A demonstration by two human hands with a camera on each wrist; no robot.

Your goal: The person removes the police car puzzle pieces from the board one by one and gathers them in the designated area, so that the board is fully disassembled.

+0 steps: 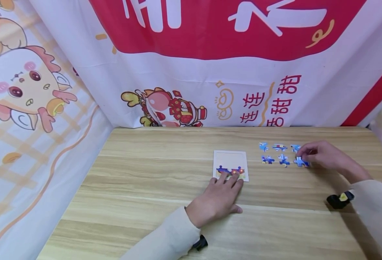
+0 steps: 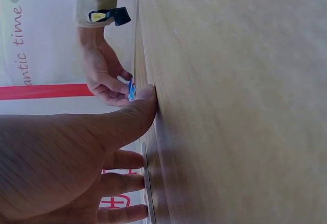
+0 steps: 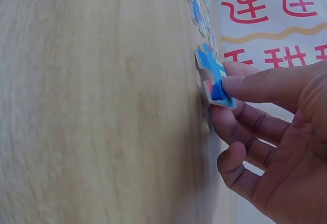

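Observation:
A white puzzle board [image 1: 230, 159] lies flat in the middle of the wooden table [image 1: 152, 180], with a row of coloured pieces [image 1: 230, 170] fitted along its near edge. My left hand [image 1: 225, 187] lies flat with straight fingers on that near edge; in the left wrist view the left hand [image 2: 76, 168] presses palm-down on the wood. My right hand [image 1: 311, 155] pinches a blue puzzle piece [image 1: 301, 162] between thumb and fingers, tilted up off the table, as the blue piece [image 3: 214, 76] shows in the right wrist view. Several loose pieces [image 1: 279, 153] lie in two rows just left of it.
A printed cloth backdrop [image 1: 210, 72] hangs along the table's far edge, and more cloth [image 1: 31, 144] walls off the left side. Black wrist straps [image 1: 339, 199] sit on both sleeves. Bare wood stretches left of the board and toward the near edge.

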